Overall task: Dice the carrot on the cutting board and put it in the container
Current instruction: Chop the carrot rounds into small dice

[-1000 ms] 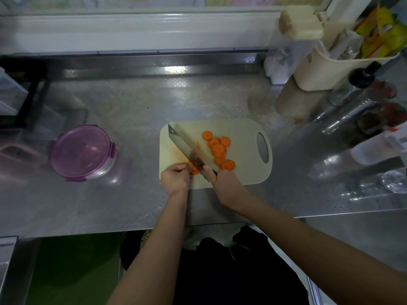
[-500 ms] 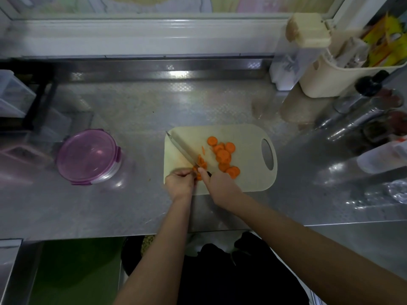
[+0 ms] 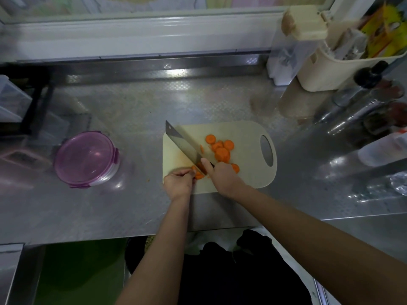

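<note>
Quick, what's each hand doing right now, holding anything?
Left hand: closed, pinching the last bit of carrot on the cutting board.
Right hand: closed on the knife handle, blade over the carrot.

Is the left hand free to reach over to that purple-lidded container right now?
Probably yes for the path: bare counter lies between the left hand and the purple-lidded container. But the hand is busy pinching the carrot piece beside the knife, so it must let go first.
</note>
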